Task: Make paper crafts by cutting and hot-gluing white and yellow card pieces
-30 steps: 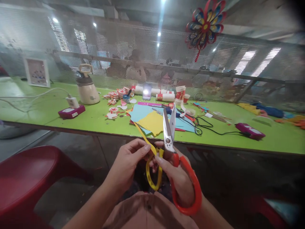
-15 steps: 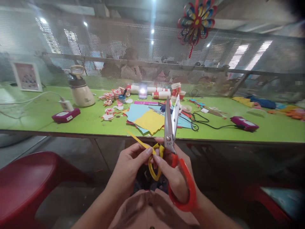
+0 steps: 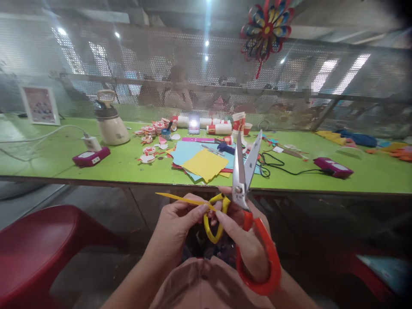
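Observation:
Between the fingertips of my left hand (image 3: 175, 225) is a narrow yellow strip (image 3: 175, 198), its free end pointing left. My right hand (image 3: 249, 240) is closed around red-handled scissors (image 3: 240, 180), with the thumb through one handle loop and the blades pointing up, parted. Its fingertips also touch the strip's right end. A yellow ring-shaped piece (image 3: 212, 234) hangs by the fingers of my right hand. Both hands are in front of the table's near edge. Beyond them, yellow paper (image 3: 206, 164) lies on light blue sheets (image 3: 183, 150).
The green table (image 3: 154, 174) bears a purple socket box (image 3: 92, 157) and a beige kettle (image 3: 111, 126) at left, paper cups (image 3: 238, 122) at the back, and another purple box (image 3: 333, 167) with a black cable at right. A red stool (image 3: 41, 249) stands at lower left.
The scissors and my right hand have moved right, and the blades stand wider apart. The yellow strip has swung lower, nearly level.

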### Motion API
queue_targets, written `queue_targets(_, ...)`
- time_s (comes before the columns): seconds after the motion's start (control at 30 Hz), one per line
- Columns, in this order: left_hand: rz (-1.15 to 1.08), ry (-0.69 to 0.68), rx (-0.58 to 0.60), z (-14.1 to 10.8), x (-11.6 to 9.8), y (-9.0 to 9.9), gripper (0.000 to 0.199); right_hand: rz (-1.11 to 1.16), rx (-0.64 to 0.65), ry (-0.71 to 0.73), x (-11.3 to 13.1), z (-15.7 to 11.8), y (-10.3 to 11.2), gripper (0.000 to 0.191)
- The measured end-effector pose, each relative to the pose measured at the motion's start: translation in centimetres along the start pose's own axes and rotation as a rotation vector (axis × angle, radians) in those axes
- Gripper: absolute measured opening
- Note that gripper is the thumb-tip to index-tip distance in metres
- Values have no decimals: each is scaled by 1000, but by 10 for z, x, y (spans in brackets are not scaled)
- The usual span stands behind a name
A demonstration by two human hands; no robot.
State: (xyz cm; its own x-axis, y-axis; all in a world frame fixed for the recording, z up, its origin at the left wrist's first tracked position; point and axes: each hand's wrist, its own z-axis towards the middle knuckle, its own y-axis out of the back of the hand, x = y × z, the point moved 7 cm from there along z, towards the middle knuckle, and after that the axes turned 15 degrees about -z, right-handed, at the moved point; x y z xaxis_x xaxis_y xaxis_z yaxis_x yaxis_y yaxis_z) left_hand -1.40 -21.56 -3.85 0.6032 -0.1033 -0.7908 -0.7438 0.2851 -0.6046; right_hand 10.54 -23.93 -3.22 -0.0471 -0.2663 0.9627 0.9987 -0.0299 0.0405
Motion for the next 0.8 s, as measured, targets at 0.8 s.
queue_targets(0.8,1062,-964,488,-35,-54,-37,35,284,128,-83,8,-3,-3,40)
